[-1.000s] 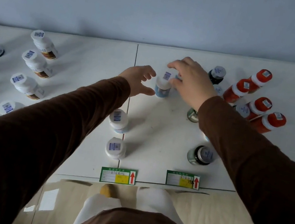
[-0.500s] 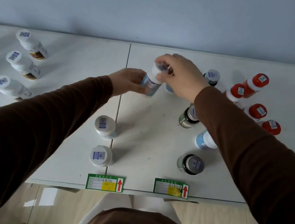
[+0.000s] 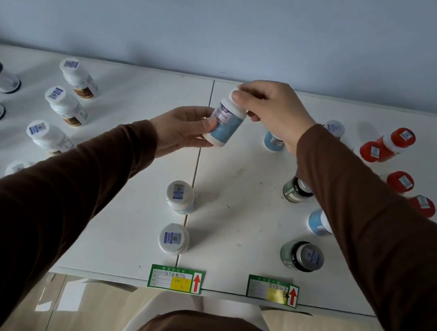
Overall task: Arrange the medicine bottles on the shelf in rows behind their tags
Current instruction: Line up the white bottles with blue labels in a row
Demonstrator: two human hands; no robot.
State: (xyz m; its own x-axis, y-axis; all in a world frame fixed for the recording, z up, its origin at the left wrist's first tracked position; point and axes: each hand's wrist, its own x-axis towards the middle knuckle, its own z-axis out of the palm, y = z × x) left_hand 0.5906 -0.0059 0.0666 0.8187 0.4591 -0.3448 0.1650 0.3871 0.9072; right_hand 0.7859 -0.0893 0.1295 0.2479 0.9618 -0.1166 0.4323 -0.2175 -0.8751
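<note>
Now that you have lifted the white-capped, blue-labelled plastic bottle (image 3: 225, 125) off the white shelf (image 3: 237, 186), your right hand (image 3: 272, 107) pinches its cap while your left hand (image 3: 182, 132) grips its body; below that grip, 2 matching bottles (image 3: 176, 217) wait behind the green tag (image 3: 176, 278).

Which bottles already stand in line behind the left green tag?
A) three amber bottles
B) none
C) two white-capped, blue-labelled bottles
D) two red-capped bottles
C: two white-capped, blue-labelled bottles stand one behind the other right behind the left green tag, while both hands, left hand and right hand, hold a third matching bottle above the shelf further back.
</note>
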